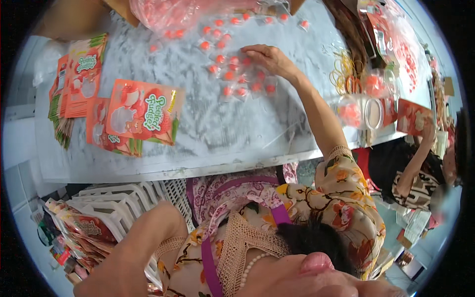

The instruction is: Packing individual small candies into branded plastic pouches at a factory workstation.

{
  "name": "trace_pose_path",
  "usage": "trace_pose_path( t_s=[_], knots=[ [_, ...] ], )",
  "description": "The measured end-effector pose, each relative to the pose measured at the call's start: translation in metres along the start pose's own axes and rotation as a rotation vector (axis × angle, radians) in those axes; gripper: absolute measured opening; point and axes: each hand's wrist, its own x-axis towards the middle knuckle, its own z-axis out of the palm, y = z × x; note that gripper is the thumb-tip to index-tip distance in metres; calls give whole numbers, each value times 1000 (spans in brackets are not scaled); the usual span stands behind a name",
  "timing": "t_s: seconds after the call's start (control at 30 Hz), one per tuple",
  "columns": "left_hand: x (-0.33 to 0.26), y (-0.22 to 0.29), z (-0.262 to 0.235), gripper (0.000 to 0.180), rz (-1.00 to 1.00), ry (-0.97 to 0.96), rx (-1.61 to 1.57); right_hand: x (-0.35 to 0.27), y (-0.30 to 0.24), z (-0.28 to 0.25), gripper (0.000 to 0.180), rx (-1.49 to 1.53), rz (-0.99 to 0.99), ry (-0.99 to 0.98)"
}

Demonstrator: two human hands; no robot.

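My right hand (268, 58) reaches over the table with its fingers stretched out to the left, palm down. Just below and beside its fingers lie small red candies in clear wrappers (229, 75); whether it touches any of them is hard to tell. More of these candies are scattered farther up the table. My left arm (133, 242) is bent and raised at the lower left, and its hand is outside the picture. To the left on the table lie flat red printed pouches (143, 110), the nearest ones overlapping, with a thicker fanned stack (79, 79) behind them.
A large clear bag of pink-red pieces (168, 14) lies at the far side. Yellow rubber bands (344, 72) and clear jars (373, 113) stand at the right. Beyond, another person's hand holds a red pouch (413, 116). White plastic chairs (106, 203) stand before the table.
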Motion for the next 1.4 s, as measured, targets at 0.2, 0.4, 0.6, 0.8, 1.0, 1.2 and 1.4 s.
trace_pose_path(
  t_s=[0.2, 0.4, 0.6, 0.8, 1.0, 1.2, 1.4],
  knots=[
    [-121, -3, -8, 20, 78, 906, -13, -81, -6, -42, 40, 533, 53, 167],
    [-185, -139, -55, 30, -1139, 622, 1568, -120, 11, -28, 36, 173, 69, 382],
    [-218, -192, -75, 58, -1217, 261, 1782, -90, -9, 18, 58, -359, -384, 314],
    [-234, -184, -84, 56, -1335, 74, 1880, -77, 6, 32, 54, -402, -425, 242],
    [-241, -155, -87, 53, -1319, 125, 1956, -126, 16, -3, 41, -306, -393, 102],
    [-228, -140, -82, 43, -1144, 340, 1889, -167, 23, -33, 42, 410, -26, 513],
    [-224, -125, -68, 28, -1152, 602, 1864, -183, 36, -25, 38, 528, 58, 606]
  ],
)
